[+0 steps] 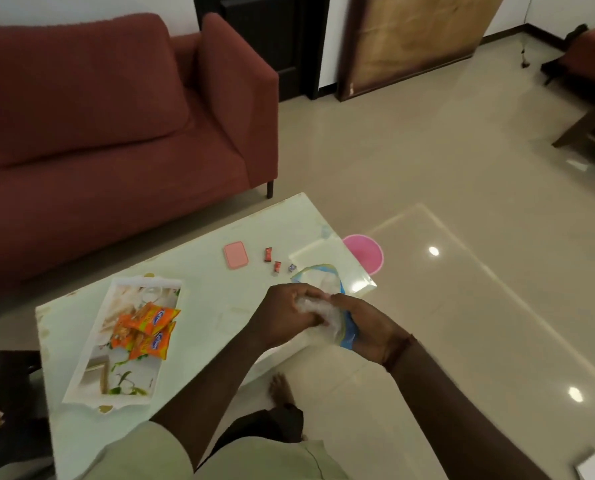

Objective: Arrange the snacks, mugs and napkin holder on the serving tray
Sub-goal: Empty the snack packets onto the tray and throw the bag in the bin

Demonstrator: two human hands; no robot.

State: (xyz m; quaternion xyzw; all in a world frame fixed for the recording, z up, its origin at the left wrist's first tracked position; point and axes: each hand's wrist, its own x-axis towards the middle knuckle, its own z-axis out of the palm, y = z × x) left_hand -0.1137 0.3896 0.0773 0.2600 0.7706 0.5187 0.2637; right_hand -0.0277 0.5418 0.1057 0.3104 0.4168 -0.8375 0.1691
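Orange snack packets (147,329) lie on the floral rectangular serving tray (95,368) near the pale table's (202,271) left edge. Small wrapped candies (272,261) sit toward the far right corner. Left hand (282,317) and right hand (365,330) both grip a crinkled clear-and-blue plastic bag (330,317) at the table's right edge.

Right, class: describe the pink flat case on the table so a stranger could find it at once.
Start at the pale table before the red sofa. Near its far end lies the pink flat case, left of three small wrapped sweets. It alone is plain pink with rounded corners.
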